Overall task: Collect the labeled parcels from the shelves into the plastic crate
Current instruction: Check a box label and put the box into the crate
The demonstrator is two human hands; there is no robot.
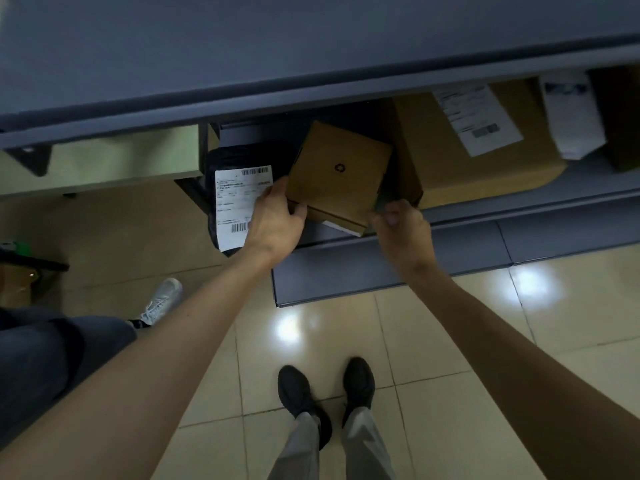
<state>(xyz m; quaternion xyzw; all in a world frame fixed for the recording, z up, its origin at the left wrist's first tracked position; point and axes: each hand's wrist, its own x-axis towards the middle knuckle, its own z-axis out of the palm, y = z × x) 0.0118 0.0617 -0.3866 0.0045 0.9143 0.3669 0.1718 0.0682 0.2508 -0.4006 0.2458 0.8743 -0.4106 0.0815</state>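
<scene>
A small brown cardboard box (337,176) with a recycling mark sits tilted at the front of a low grey shelf (485,216). My left hand (277,218) grips its near-left corner, fingers on the side and thumb along the front edge. My right hand (398,225) has curled fingers at the box's near-right corner, where it seems to pinch the edge. To the left lies a black plastic parcel (221,157) with a white shipping label (239,206). To the right stands a larger brown box (485,168) with a white label (478,116). No crate is in view.
An upper grey shelf (277,57) overhangs the parcels. A white padded envelope (571,112) lies at the far right. Another person's leg and white shoe (162,301) are at the left. My own dark shoes (325,393) stand on the tiled floor.
</scene>
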